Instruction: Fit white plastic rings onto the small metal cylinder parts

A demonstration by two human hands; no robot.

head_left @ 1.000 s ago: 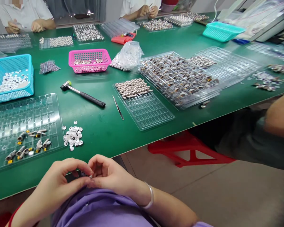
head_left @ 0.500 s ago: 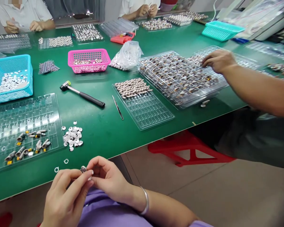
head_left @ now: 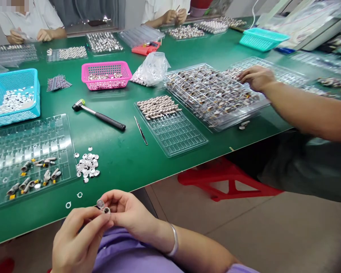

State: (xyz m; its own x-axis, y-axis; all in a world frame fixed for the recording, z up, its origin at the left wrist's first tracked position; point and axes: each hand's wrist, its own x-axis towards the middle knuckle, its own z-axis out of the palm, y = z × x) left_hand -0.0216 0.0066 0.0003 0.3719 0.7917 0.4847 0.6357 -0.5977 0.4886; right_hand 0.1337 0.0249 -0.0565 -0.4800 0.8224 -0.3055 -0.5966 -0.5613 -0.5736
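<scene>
Close to my lap, over the table's front edge, my left hand (head_left: 78, 237) and my right hand (head_left: 130, 212) meet with fingertips pinched. Between them is a small pale earbud piece (head_left: 106, 211), its round opening facing up. A second round, grey-faced piece (head_left: 100, 204) sits just beside it at the fingertips; whether the two are joined I cannot tell. Two thin white rings (head_left: 79, 195) lie on the table nearby. Beyond them is a pile of small white round caps (head_left: 87, 165). To the left, a clear tray (head_left: 52, 132) holds several earbud shells (head_left: 24, 183) with yellow tabs.
A mallet (head_left: 99, 115), tweezers (head_left: 141, 131) and a part-filled tray (head_left: 182, 138) lie mid-table. Behind stand a blue basket (head_left: 35, 98), pink basket (head_left: 106, 66) and plastic bag (head_left: 156, 68). At right a co-worker's hand (head_left: 257, 77) reaches over stacked trays (head_left: 210, 94).
My fingers have turned the small piece, so its round opening now shows, with the grey-faced piece tipped toward me. The co-worker's hand on the right has shifted slightly left.
</scene>
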